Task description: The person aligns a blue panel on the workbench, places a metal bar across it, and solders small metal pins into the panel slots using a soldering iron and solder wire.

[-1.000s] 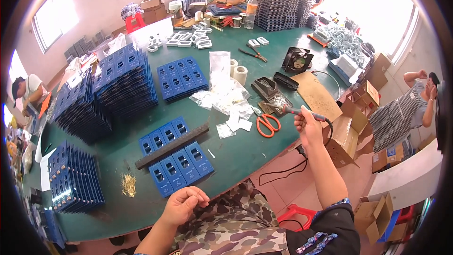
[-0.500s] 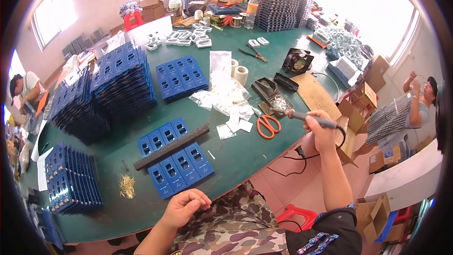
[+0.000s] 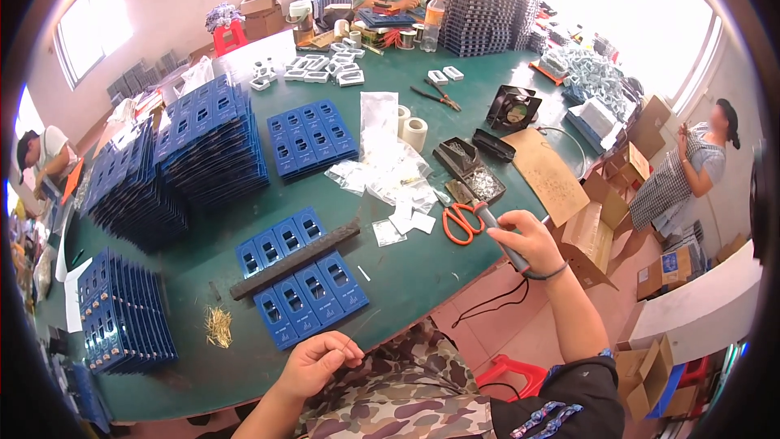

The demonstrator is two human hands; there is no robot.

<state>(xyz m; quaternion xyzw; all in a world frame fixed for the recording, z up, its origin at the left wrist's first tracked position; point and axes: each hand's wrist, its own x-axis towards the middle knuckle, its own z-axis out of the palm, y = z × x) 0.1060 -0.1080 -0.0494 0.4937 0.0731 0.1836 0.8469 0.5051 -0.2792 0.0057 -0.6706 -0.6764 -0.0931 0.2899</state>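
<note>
soldering iron [image 3: 497,232] — gripped in right hand [image 3: 532,237]

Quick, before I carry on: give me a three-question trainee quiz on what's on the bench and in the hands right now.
1. True or false: the right hand grips a pen-like tool with a cord, a soldering iron by its look.
2. What lies right beside the iron's tip? A) orange-handled scissors B) tape rolls C) black fan
3. Fill in: a dark bar lies across two rows of blue ____.

Key: 1 true; 2 A; 3 trays. The left hand pinches a thin wire at the table's near edge.
</note>
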